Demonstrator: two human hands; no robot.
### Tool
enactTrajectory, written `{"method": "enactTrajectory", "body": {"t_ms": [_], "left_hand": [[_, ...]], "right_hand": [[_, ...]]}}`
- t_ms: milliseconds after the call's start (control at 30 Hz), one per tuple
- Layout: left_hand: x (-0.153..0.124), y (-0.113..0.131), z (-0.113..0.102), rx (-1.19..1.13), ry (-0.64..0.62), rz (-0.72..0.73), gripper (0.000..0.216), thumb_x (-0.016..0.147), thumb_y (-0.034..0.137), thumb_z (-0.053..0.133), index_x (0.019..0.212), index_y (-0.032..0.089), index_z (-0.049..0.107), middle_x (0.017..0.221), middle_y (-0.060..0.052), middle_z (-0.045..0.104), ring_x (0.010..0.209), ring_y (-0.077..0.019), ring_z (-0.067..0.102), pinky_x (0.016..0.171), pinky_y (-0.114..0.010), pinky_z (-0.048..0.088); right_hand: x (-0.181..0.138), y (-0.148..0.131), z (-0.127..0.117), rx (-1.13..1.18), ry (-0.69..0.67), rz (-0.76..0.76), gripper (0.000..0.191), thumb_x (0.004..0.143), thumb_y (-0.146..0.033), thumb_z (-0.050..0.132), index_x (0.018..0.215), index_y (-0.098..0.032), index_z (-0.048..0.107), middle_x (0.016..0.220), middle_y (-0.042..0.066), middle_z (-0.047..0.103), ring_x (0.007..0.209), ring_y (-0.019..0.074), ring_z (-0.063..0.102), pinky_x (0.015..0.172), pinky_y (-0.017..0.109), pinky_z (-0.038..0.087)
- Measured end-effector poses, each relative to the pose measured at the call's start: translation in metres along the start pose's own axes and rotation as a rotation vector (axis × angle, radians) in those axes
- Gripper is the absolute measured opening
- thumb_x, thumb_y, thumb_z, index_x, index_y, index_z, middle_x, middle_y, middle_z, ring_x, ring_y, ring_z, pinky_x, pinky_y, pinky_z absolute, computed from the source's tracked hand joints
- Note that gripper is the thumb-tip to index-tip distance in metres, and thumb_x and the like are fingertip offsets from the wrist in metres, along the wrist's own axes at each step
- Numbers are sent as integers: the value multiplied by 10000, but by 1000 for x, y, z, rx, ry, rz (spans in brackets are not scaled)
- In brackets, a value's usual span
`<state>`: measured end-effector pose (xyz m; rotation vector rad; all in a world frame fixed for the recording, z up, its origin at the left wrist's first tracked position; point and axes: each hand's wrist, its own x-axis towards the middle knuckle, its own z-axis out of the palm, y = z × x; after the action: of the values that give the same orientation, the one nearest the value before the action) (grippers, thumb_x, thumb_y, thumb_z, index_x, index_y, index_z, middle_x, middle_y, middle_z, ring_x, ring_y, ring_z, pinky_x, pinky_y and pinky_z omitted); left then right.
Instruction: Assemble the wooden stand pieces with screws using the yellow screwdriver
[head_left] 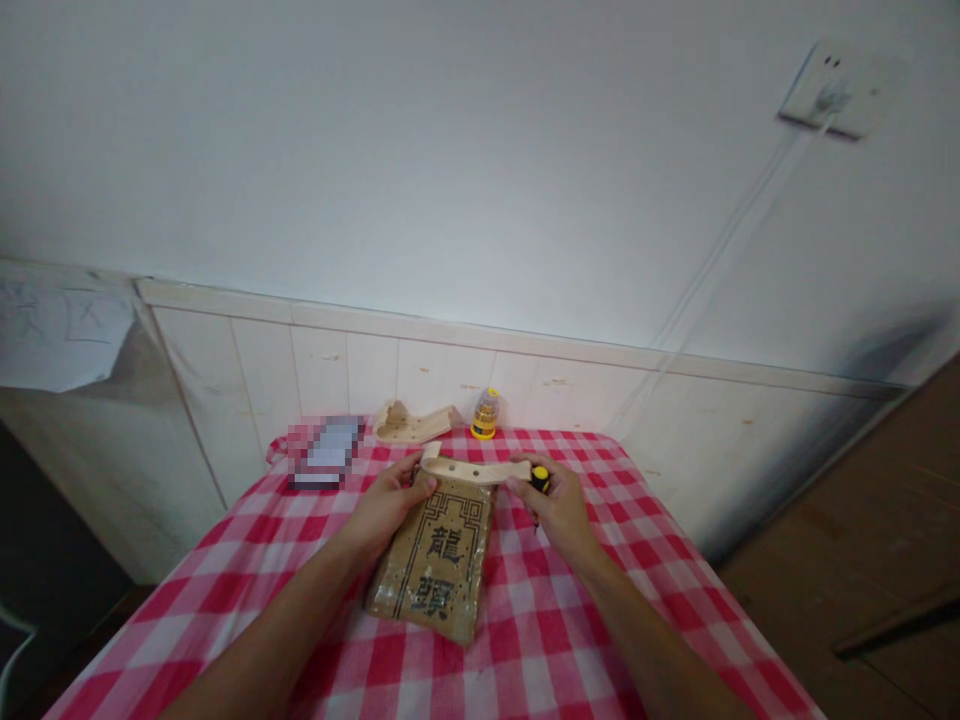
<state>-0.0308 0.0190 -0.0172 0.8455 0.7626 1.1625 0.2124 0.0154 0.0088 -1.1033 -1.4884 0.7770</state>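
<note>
In the head view, a pale wooden strip with holes and a raised, curved left end (pixel 480 472) is held level between my hands. My left hand (pixel 391 505) is closed around its left end, thumb near a brown printed packet (pixel 431 560). The packet slants below the strip with dark characters facing up. My right hand (pixel 559 505) grips the strip's right end and also has a screwdriver with a yellow and black handle (pixel 540 478) tucked in its fingers, the shaft pointing down.
A second pale wooden piece with holes (pixel 412 428) lies by the wall. Beside it stands a yellow-based clear container (pixel 485 418). A pixelated phone-like object (pixel 328 455) rests at the back left. A red checked cloth (pixel 555 640) covers the table; a panelled wall (pixel 375 365) rises behind.
</note>
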Motion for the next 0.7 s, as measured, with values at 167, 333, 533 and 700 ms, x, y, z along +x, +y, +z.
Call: {"method": "enactTrajectory", "body": {"t_ms": [167,333,533,700], "left_hand": [[0,0,1,-4,-14,-2,632,693,316,910,1226,153,613,918,-104,793,683,-247,754,628,-344,593],[-3,4,4,-24,8,1,662,679,304,923,1244,175,604,955,-92,792,685,-229,751,642,-341,600],[-4,5,9,11,23,54,620,748,446,879,1247,181,624,1024,-104,786,748,-224,755,653,-321,597],[-1,4,11,50,59,83,718,673,511,914,1235,160,637,1000,-106,790,747,-232,751,647,-320,595]], "right_hand": [[1,-1,-1,1,3,-8,302,742,-366,814,983,-187,785,554,-53,545,449,99,420,420,224,312],[-1,-3,0,36,-1,-26,341,766,-361,814,1063,-199,775,575,-45,572,460,109,450,418,222,336],[-4,-4,1,51,-4,-57,294,769,-351,816,1025,-212,781,634,-20,638,518,134,530,458,235,411],[-3,-4,-1,42,7,-59,319,750,-350,833,1027,-201,780,674,-10,668,538,133,547,468,233,422]]}}
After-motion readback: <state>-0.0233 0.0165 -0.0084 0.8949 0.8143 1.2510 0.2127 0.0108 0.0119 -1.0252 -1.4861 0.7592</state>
